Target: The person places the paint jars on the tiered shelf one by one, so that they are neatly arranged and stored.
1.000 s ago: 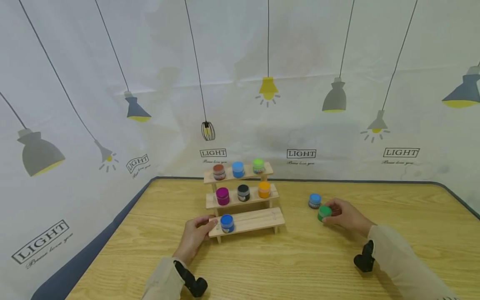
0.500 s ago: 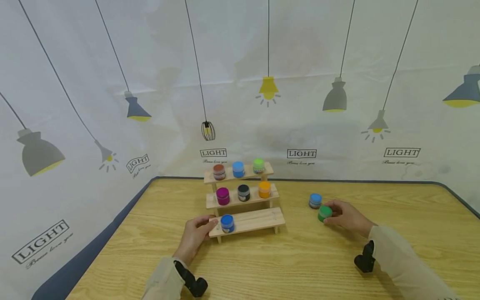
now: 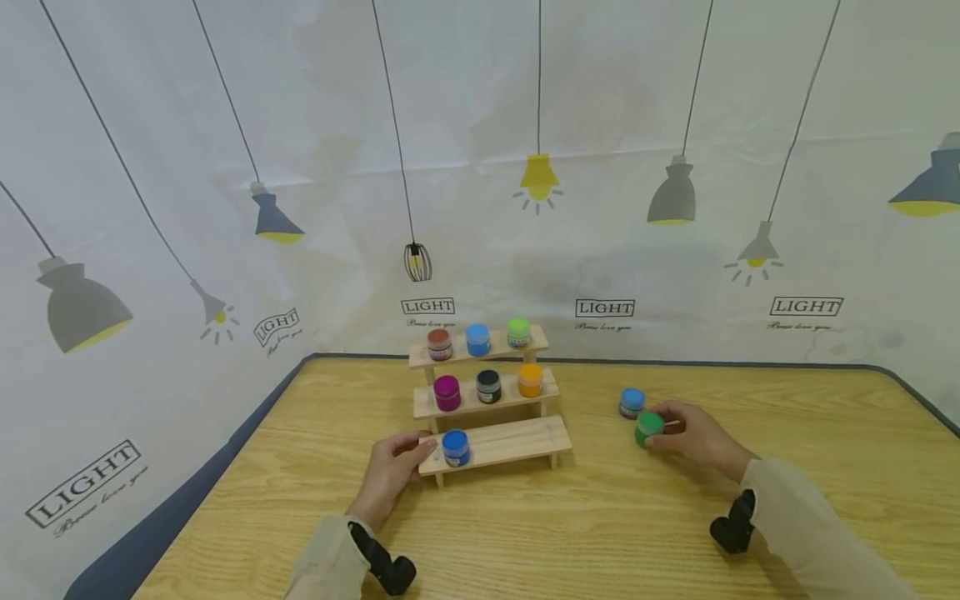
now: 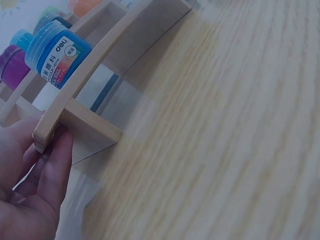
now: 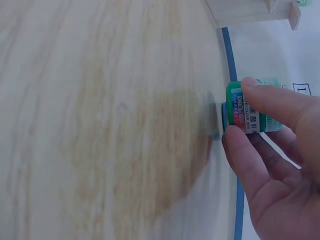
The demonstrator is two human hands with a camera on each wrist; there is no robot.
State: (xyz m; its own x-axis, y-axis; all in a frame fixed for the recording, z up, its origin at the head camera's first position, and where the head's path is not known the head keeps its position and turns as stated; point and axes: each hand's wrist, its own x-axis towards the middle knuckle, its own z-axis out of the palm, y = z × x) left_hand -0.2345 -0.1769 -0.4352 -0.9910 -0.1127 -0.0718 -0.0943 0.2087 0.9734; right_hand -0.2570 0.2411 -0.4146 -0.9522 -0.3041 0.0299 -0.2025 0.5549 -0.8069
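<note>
My left hand (image 3: 387, 471) pinches the left end of the lowest step of a three-step wooden stand (image 3: 510, 442), thumb on top and fingers beneath. Close to that thumb, a dark blue paint jar (image 3: 456, 448) stands on the same step. Over at the right, my right hand (image 3: 693, 437) holds a green paint jar (image 3: 648, 428) between thumb and fingers. The right wrist view shows the label of this green jar (image 5: 250, 107) facing the camera. Just behind it, a light blue-lidded paint jar (image 3: 632, 402) stands on the table.
The middle step bears a purple jar (image 3: 447, 392), a black jar (image 3: 488, 386) and an orange jar (image 3: 530, 380). On the top step are a brown jar (image 3: 439, 344), a sky-blue jar (image 3: 477, 339) and a light green jar (image 3: 518, 332). A printed wall sheet (image 3: 480, 250) rises behind the table.
</note>
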